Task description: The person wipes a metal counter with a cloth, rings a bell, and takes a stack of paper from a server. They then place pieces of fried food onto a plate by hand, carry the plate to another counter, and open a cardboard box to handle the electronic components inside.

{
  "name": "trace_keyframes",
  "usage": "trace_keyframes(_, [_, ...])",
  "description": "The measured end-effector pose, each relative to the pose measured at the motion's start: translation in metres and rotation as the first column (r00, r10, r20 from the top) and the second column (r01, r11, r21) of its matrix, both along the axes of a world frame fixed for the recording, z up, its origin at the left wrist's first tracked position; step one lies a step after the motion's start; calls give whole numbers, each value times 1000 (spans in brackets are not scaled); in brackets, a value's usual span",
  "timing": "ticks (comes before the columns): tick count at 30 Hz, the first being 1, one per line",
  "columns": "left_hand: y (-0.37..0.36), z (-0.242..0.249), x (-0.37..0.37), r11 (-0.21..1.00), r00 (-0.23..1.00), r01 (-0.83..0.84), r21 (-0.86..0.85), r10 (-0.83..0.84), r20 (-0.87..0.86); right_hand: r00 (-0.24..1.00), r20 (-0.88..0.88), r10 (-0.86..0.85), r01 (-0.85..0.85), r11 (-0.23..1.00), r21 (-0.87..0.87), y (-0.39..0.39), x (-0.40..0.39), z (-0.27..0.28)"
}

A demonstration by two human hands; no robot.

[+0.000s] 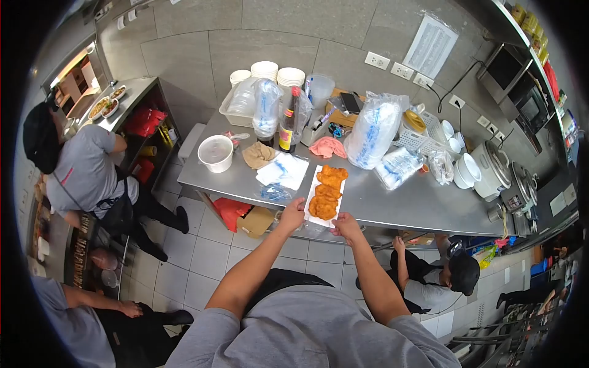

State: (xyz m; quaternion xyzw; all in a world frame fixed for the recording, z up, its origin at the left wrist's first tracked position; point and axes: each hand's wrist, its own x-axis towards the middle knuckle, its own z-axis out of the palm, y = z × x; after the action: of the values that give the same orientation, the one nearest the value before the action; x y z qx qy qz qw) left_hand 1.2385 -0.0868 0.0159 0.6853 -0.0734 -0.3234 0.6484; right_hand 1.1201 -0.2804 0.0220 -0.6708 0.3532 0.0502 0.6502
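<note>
A white rectangular tray [342, 191] carries several pieces of orange-brown fried food [325, 195] in a row, at the front edge of the steel table. My left hand [293, 213] grips the tray's near left side, and my right hand [347, 227] holds its near right corner. Left of the tray lie white papers [291, 171] and a crumpled brown cloth [259, 155]. Just beyond it is a pink cloth [327, 147]. A dark sauce bottle [288, 126] with a red cap stands behind the papers.
On the steel table [392, 211] stand a lidded white tub [215, 153], wrapped cups [267, 107], a large plastic-wrapped stack [373, 132], white bowls [468, 170] and a rice cooker [491, 168]. Co-workers are at the left [92, 165], lower left [67, 319] and lower right [429, 282].
</note>
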Motion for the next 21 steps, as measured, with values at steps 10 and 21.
trace_keyframes(10, [128, -32, -57, 985, 989, 104, -137, -117, -91, 974, 155, -163, 133, 973, 187, 46, -29, -14])
trace_keyframes(21, [425, -278, -244, 370, 690, 350, 860, -723, 30, 750, 171, 639, -592, 763, -258, 112, 28, 30])
